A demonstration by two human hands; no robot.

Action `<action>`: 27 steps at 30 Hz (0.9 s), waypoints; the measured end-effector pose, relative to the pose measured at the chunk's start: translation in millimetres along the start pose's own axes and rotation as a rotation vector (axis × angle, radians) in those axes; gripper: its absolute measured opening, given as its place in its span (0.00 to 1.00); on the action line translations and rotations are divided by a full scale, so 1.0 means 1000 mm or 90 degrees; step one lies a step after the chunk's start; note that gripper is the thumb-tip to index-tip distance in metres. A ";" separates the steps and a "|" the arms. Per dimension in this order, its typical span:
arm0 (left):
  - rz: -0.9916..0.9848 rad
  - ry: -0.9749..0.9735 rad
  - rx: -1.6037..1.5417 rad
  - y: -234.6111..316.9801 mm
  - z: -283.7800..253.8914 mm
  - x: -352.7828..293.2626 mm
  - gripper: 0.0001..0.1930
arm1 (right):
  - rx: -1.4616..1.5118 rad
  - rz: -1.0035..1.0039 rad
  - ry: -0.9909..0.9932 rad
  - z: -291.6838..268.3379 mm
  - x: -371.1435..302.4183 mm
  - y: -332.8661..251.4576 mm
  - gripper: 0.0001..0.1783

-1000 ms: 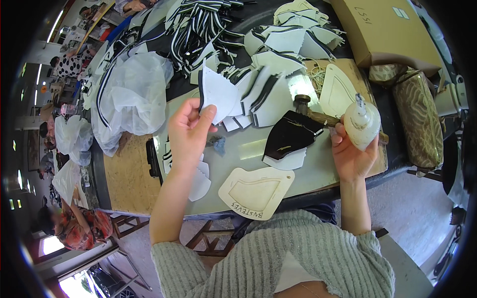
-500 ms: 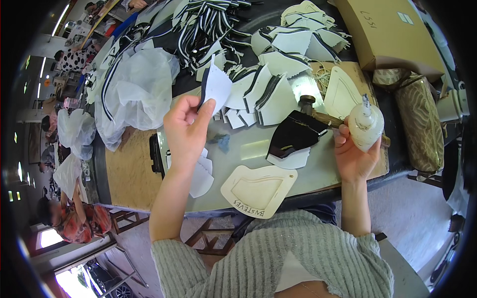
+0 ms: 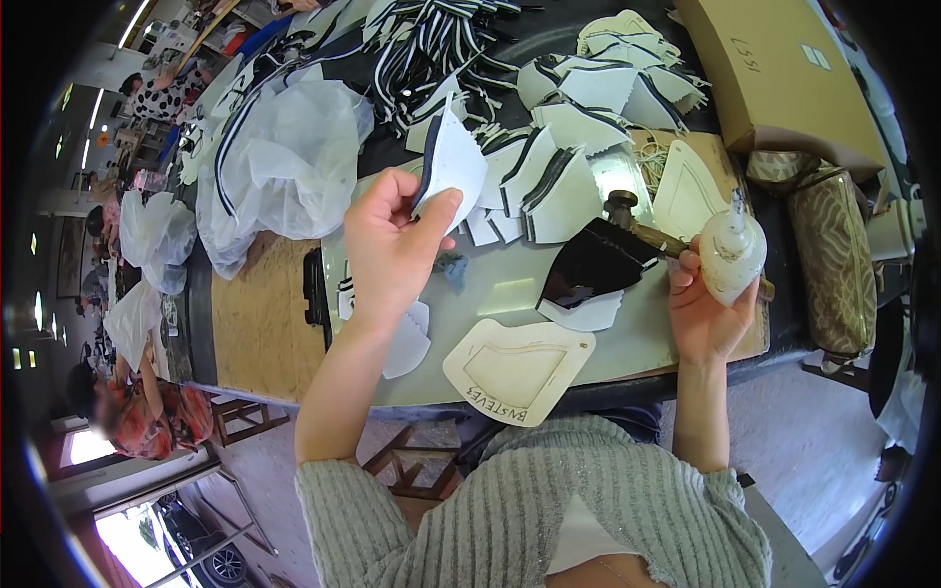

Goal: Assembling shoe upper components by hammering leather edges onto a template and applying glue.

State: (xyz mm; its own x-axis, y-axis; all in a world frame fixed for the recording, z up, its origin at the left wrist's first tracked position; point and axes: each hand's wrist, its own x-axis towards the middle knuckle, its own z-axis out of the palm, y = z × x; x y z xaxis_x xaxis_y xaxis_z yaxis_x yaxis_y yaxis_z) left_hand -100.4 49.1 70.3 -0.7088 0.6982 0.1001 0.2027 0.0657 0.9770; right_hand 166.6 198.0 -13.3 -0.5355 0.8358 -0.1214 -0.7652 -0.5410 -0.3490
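My left hand [image 3: 394, 245] pinches a white curved cut piece [image 3: 457, 157] with a dark edge, raised over the work surface. In my right hand [image 3: 711, 318] rests a whitish squeeze bottle [image 3: 733, 260], nozzle up, with grey residue at its tip. A hammer [image 3: 619, 208] lies by that hand; its handle passes behind the fingers, and I cannot tell whether they touch it. Left of it, a glossy black piece [image 3: 588, 267] lies over white pieces [image 3: 583, 311]. Beyond my left hand stand overlapping rows of white pieces with dark edges [image 3: 564, 201].
A cream template [image 3: 517, 370] lies at the near edge, another [image 3: 683, 191] behind the hammer. Loose pieces [image 3: 407, 343] sit under my left wrist. Around are plastic bags [image 3: 279, 157], black-and-white strips [image 3: 431, 49], a cardboard box [image 3: 774, 78] and a patterned pouch [image 3: 833, 255]. People work at far left.
The view has shifted a little, so the table things sit further right. My left hand has moved slightly right with the white piece, which is tilted a bit differently. My right hand still holds the bottle.
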 end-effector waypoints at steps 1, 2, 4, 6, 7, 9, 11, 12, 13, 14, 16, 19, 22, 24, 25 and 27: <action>0.017 -0.009 0.024 0.000 -0.001 0.000 0.08 | 0.000 0.001 -0.002 -0.003 0.001 -0.001 0.32; 0.018 -0.007 0.024 0.002 -0.001 -0.002 0.08 | 0.017 0.017 -0.056 -0.008 0.002 -0.002 0.32; 0.031 0.004 0.035 0.007 0.001 -0.004 0.08 | 0.035 0.034 -0.111 -0.003 0.003 -0.001 0.31; 0.043 0.020 0.013 0.012 0.007 -0.008 0.07 | -0.118 -0.066 0.101 0.011 0.001 0.000 0.31; 0.055 0.035 -0.010 0.015 0.009 -0.010 0.07 | -0.117 -0.066 0.100 0.014 0.000 0.000 0.31; 0.056 0.029 -0.039 0.022 0.014 -0.015 0.08 | -0.236 -0.133 0.086 0.019 -0.004 0.000 0.31; 0.056 0.019 -0.068 0.026 0.014 -0.019 0.09 | -0.307 -0.227 0.052 0.029 -0.009 0.005 0.33; 0.041 -0.008 -0.066 0.028 0.012 -0.021 0.10 | -0.381 -0.320 0.016 0.032 -0.011 0.004 0.34; 0.026 -0.034 -0.063 0.029 0.013 -0.023 0.11 | -0.424 -0.336 -0.099 0.030 -0.013 -0.002 0.33; 0.027 -0.040 -0.065 0.032 0.016 -0.025 0.11 | -0.426 -0.341 -0.096 0.034 -0.014 -0.003 0.33; 0.022 -0.023 -0.088 0.034 0.022 -0.030 0.12 | -0.538 -0.455 -0.168 0.047 -0.011 0.001 0.33; 0.042 -0.045 -0.079 0.034 0.022 -0.034 0.13 | -0.504 -0.467 -0.087 0.068 -0.006 0.006 0.36; 0.064 -0.061 -0.073 0.036 0.022 -0.039 0.12 | -0.493 -0.475 -0.062 0.072 -0.004 0.008 0.37; 0.068 -0.068 -0.063 0.039 0.022 -0.040 0.12 | -0.498 -0.469 -0.066 0.071 -0.002 0.008 0.38; 0.072 -0.073 -0.052 0.040 0.022 -0.040 0.12 | -0.503 -0.463 -0.070 0.071 -0.002 0.007 0.39; 0.080 -0.074 -0.056 0.040 0.023 -0.040 0.12 | -0.498 -0.445 -0.065 0.071 -0.007 0.008 0.40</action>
State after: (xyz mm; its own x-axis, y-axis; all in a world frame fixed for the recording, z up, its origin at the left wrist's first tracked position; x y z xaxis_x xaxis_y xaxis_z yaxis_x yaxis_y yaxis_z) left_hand -48.5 39.7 100.8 -0.5974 0.7755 0.2042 0.2203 -0.0861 0.9716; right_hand 138.4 181.0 50.8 -0.1196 0.9067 0.4045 -0.4908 0.3002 -0.8180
